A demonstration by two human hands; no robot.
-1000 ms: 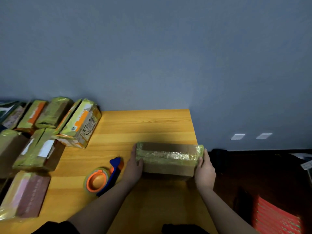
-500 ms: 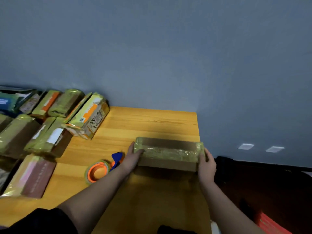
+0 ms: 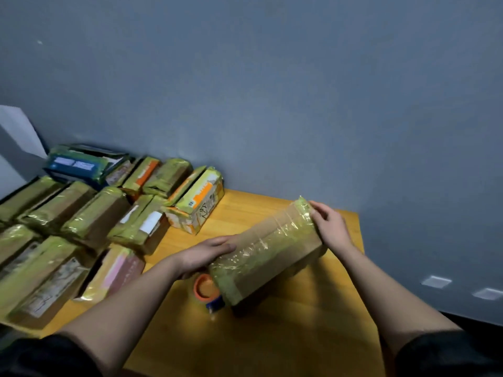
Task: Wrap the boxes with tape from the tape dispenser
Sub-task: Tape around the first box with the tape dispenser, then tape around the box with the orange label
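A long brown cardboard box point(image 3: 268, 251), wrapped in yellowish clear tape, is held above the wooden table point(image 3: 272, 336), turned diagonally with its far end up to the right. My left hand point(image 3: 202, 255) holds its near left end, fingers stretched along the side. My right hand point(image 3: 330, 224) grips the far right end, fingers curled over the edge. The tape dispenser point(image 3: 208, 292), orange roll with a blue handle, lies on the table just under the box's near end and is partly hidden by it.
Several tape-wrapped boxes point(image 3: 89, 221) crowd the table's left side and back-left corner, the nearest one orange and yellow point(image 3: 198, 205). A blue-grey wall point(image 3: 272, 104) stands behind. The table's right edge drops to a dark floor.
The box has been lifted off the table and swung from lying crosswise to a diagonal, its left end now over the tape dispenser. My view has shifted left, showing more wrapped boxes.
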